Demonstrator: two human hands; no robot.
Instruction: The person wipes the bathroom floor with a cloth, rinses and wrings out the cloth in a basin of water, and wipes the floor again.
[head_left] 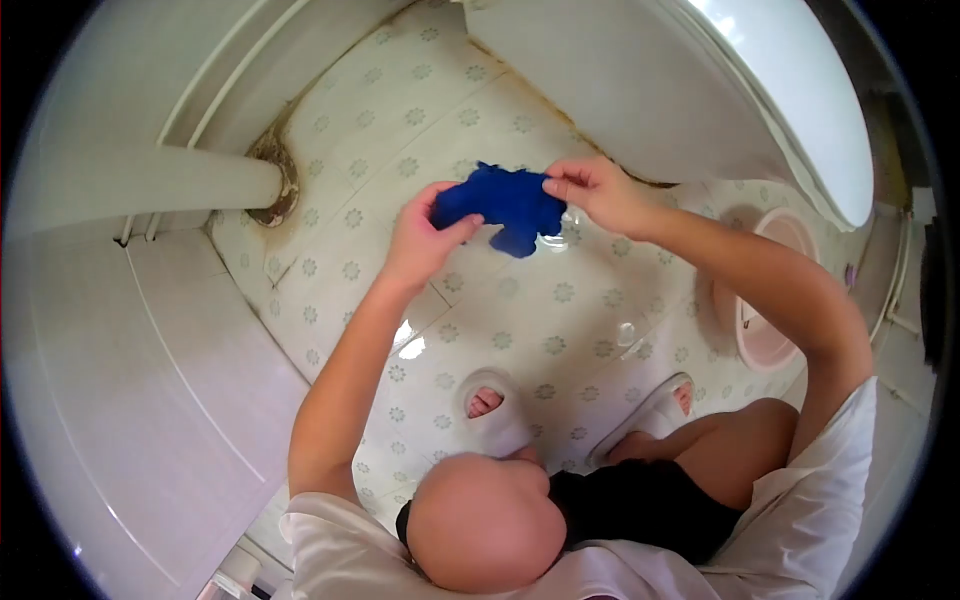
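A dark blue cloth [505,200] is stretched between my two hands above the tiled floor, its lower edge hanging in a loose flap. My left hand [425,235] grips the cloth's left end, thumb on top. At the opposite end, my right hand [598,193] pinches the upper right corner between thumb and fingers. Whether the cloth is a rag or a small garment I cannot tell.
Below the cloth is a wet, flower-patterned tile floor [400,270], with my slippers [497,418] on it. A pink basin [775,330] stands at the right. A white pipe [225,178] meets the floor at left; a large white fixture [640,90] rises at upper right.
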